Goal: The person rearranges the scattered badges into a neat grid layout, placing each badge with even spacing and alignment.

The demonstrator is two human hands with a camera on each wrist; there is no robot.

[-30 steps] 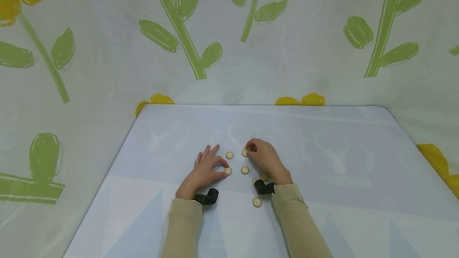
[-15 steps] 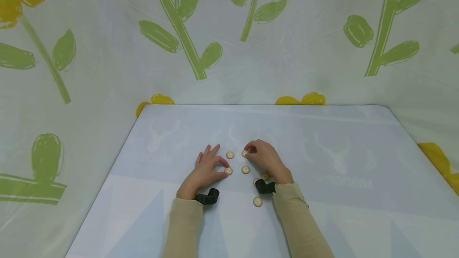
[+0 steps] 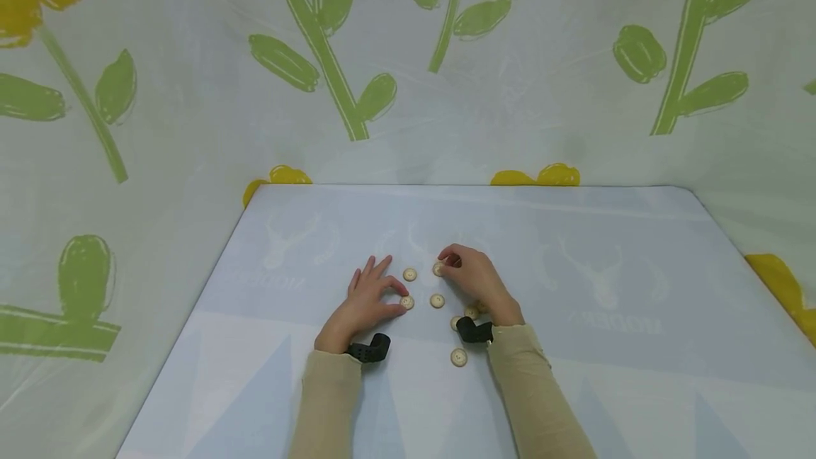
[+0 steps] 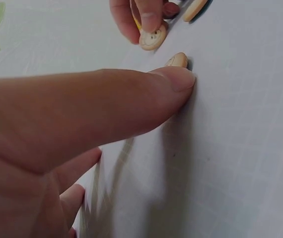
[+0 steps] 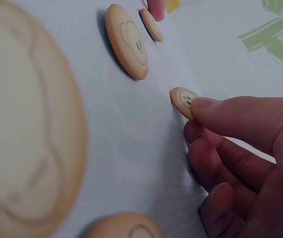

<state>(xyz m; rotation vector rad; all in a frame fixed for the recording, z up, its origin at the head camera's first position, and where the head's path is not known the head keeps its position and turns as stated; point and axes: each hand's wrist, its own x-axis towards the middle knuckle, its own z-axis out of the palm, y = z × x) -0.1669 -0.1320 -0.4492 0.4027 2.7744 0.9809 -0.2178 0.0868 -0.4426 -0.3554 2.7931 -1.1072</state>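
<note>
Several pale round wooden discs with drawn faces lie on the table. My left hand pinches one disc between thumb and index finger, its other fingers spread over the tabletop; in the left wrist view the thumb hides most of that disc. With thumb and fingertips, my right hand holds another disc farther back; in the right wrist view this disc shows its face, with the thumb over one edge. Between the hands lie two loose discs, a back disc and a nearer disc.
Beside and partly under the right wrist are more discs, among them a darker disc and one partly hidden by the black wrist camera. Nearer the person lies a single disc. A flower-printed curtain rises behind the pale table.
My right hand has shifted very slightly back and to the right with its disc. The left hand keeps its pinch, and the loose discs stay in place.
</note>
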